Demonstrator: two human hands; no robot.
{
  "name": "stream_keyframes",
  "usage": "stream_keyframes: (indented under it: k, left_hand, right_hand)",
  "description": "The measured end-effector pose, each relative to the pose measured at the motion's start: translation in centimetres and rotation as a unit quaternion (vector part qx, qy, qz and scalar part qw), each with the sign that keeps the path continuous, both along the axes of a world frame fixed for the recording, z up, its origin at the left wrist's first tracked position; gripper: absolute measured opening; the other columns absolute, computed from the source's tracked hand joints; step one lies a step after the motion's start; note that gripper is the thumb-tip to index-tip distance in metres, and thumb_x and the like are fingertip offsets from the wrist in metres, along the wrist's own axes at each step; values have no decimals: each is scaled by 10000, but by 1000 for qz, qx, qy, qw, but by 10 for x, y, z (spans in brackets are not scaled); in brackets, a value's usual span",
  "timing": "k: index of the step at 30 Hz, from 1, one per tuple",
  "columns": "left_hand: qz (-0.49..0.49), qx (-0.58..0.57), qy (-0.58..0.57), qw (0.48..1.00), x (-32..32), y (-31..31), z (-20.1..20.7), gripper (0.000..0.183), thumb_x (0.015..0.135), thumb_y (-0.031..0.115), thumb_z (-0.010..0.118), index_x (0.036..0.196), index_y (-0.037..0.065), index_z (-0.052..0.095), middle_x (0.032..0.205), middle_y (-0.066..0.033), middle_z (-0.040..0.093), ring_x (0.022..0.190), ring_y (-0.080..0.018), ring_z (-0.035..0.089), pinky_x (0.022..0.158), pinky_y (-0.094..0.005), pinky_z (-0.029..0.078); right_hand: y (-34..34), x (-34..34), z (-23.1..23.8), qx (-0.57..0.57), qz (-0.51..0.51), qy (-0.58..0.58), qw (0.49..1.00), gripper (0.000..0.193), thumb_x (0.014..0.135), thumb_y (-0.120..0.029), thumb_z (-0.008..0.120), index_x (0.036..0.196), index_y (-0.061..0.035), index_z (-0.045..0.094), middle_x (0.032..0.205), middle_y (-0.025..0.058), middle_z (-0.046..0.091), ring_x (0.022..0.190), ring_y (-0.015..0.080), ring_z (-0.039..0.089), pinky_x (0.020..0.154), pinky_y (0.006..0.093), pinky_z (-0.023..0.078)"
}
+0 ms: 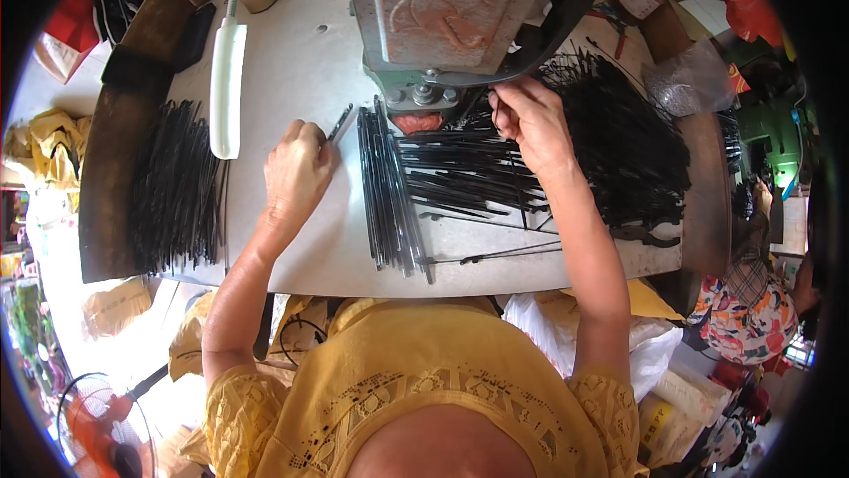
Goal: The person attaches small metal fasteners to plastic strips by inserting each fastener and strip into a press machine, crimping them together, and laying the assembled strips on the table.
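My left hand (299,170) is closed around a thin black rod (340,122), whose end sticks out past the fingers over the metal tabletop. Just under the head of a heavy press-like machine (442,14), my right hand (533,120) pinches with its fingertips; what they hold is too small and dark to make out. Between my hands lies an upright row of glossy black strips (382,195). Beside it, more black rods (464,168) lie crosswise, partly under my right wrist. A large heap of thin black rods (619,142) spreads to the right of my right hand.
At the left, another bundle of black rods (177,186) rests against a curved brown rim (110,177). A white lamp (228,93) on a flexible neck hangs over the table (301,252). Dark-handled pliers (646,236) lie near the front right edge. Another person (752,310) is at the far right.
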State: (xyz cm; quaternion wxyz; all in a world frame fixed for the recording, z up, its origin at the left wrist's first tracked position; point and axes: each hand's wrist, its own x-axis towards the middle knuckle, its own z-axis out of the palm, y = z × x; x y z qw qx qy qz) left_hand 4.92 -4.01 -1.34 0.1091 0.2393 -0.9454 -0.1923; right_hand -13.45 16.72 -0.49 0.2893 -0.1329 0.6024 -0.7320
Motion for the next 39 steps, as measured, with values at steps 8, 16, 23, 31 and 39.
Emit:
stream_keyframes:
  k: [8,16,23,31,39]
  left_hand:
    - [-59,186,202,960,-29,31,5,168,742,-51,541,902,-5,520,710,-68,538,592,-128,548,537,-235,444]
    - [-84,111,174,975,-44,39,9,264,723,-2,577,986,15,592,706,-97,491,630,-192,506,615,-271,414]
    - [-81,115,172,975,-43,39,12,262,723,-1,578,983,22,600,707,-103,492,635,-199,513,615,-270,414]
    - [-82,98,174,976,-43,39,13,259,725,-3,575,981,20,600,712,-113,497,645,-214,522,626,-276,417]
    - [-84,114,179,974,-41,40,14,255,724,-1,580,976,25,605,708,-106,500,639,-207,517,625,-273,415]
  right_hand:
    - [-18,19,3,-116,-46,-115,985,95,799,18,530,853,94,548,851,178,588,783,260,619,712,328,545]
    - [-30,27,-4,-158,-72,-139,975,120,787,17,534,889,78,551,910,190,593,875,298,597,815,402,492]
    - [-35,31,-2,-164,-78,-137,974,150,802,11,519,936,78,526,940,193,584,883,297,594,817,400,490]
    - [-38,32,-3,-162,-80,-121,976,148,812,4,516,944,73,520,938,189,583,875,280,596,821,387,491]
    - [-37,36,0,-157,-82,-115,977,137,811,22,505,934,80,516,930,192,581,875,283,596,829,389,491]
